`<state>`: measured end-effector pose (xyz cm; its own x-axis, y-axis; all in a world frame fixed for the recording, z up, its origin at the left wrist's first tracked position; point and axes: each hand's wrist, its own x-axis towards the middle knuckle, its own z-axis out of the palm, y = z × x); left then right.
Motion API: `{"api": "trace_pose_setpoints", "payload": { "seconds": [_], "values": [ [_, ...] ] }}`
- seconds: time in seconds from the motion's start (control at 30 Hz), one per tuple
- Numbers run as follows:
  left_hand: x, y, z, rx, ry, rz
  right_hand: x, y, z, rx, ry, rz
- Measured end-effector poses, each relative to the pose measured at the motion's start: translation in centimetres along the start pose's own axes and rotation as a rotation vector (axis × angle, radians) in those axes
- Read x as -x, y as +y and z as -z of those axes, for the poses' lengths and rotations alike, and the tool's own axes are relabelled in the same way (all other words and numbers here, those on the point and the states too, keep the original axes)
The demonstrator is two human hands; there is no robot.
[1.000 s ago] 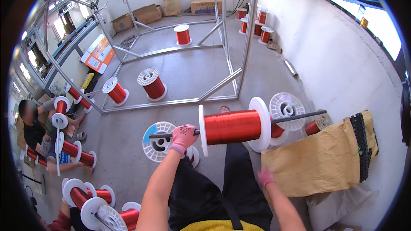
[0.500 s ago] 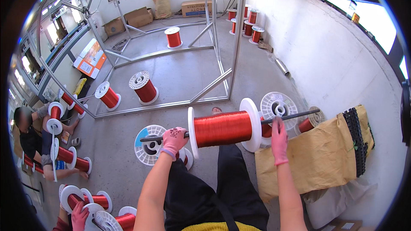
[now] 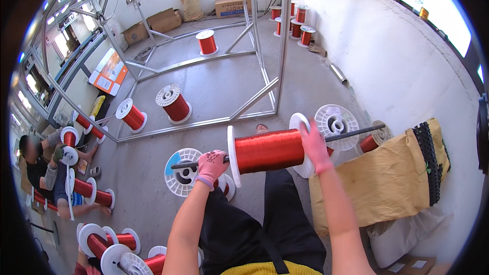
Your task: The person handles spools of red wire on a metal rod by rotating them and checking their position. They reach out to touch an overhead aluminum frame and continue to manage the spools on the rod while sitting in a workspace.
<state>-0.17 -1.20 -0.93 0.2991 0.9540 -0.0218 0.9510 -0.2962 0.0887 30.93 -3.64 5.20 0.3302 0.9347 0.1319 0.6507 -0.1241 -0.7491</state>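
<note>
At the centre of the frame a spool (image 3: 269, 150) wound with red wire hangs level on a dark rod (image 3: 285, 144) that runs through its core, held up over the person's lap and clear of the floor. The left hand (image 3: 211, 166), in a pink glove, has its grip shut round the rod's left end, just beside the spool's white flange. The right hand (image 3: 314, 145), also gloved, lies flat and open against the right flange, pressing or steadying it and not wrapped round anything; the rod carries on past it toward the right. The step in hand looks like carrying or positioning the loaded spool on its rod, and any further move with it would call for the right hand to take a real hold of the rod so the weight is shared and the spool cannot slide off. Below it are two empty white spools (image 3: 183, 171) (image 3: 336, 126) on the grey concrete floor (image 3: 224, 86). A metal frame (image 3: 265, 46) stands in the upper middle, with more red spools (image 3: 174, 104) about it and against the white wall (image 3: 387, 56). A brown sack (image 3: 392, 178) lies at the right. Another person (image 3: 43, 173) sits at the left edge among spools.
</note>
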Motion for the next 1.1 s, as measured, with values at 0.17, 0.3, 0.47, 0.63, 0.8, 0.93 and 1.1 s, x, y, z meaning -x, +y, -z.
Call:
{"api": "trace_pose_setpoints", "payload": {
  "seconds": [0.17, 0.3, 0.47, 0.63, 0.8, 0.93, 1.1],
  "values": [
    [0.6, 0.0, -0.1, -0.033, -0.026, -0.008, 17.4, 20.9, -5.3, 0.638, -0.283, 0.069],
    [-0.9, 0.2, 0.7, -0.018, 0.014, -0.023, 22.4, 29.2, -6.0, 0.822, -0.614, -0.174],
    [-0.1, 0.0, 0.2, 0.017, 0.012, -0.032, 15.8, 23.7, -3.3, 0.659, -0.212, -0.013],
    [0.4, -0.1, 0.3, -0.025, -0.01, 0.001, 7.5, 12.4, 2.4, -0.134, 0.175, -0.271],
    [0.2, 0.0, 0.1, 0.0, -0.016, 0.001, 0.2, 4.9, 4.5, -0.319, 0.228, -0.024],
    [0.5, -0.1, 0.8, -0.009, -0.041, 0.017, -5.0, -2.0, 3.2, -0.008, 0.027, -0.022],
    [-0.2, 0.7, 0.5, 0.006, -0.032, -0.003, -7.2, -2.9, 1.1, 0.278, -0.121, -0.086]
  ]
}}
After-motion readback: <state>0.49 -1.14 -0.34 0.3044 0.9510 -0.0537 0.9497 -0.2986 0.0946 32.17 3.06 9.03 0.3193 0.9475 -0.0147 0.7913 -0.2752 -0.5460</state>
